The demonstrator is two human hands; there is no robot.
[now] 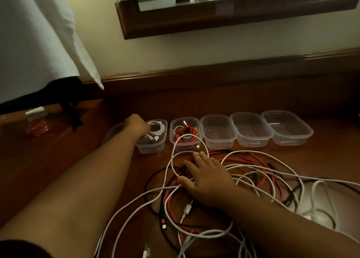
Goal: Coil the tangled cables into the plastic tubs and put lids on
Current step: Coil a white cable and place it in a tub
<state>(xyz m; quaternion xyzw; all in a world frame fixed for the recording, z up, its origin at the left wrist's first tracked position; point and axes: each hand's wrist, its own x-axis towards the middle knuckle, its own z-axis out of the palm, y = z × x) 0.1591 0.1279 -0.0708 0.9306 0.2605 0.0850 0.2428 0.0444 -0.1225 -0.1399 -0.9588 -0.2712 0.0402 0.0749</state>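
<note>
A tangle of white, red and black cables [243, 181] sprawls over the wooden floor [58, 160] across the lower half of the frame. Above it runs a row of clear plastic tubs [251, 130]. The right hand [206, 179] lies flat on the tangle, fingers spread and relaxed. The left hand [136, 126] grips a coiled white cable [158, 130] in the leftmost tub [153, 146]; the next tub holds a red coil [185, 135].

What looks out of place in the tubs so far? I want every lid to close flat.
In the second tub, a white loop rises out of the red coil and hangs over the front rim towards the tangled cables on the floor. A lid would probably pinch it. The first tub's white coil, under the left hand, sits inside.
</note>
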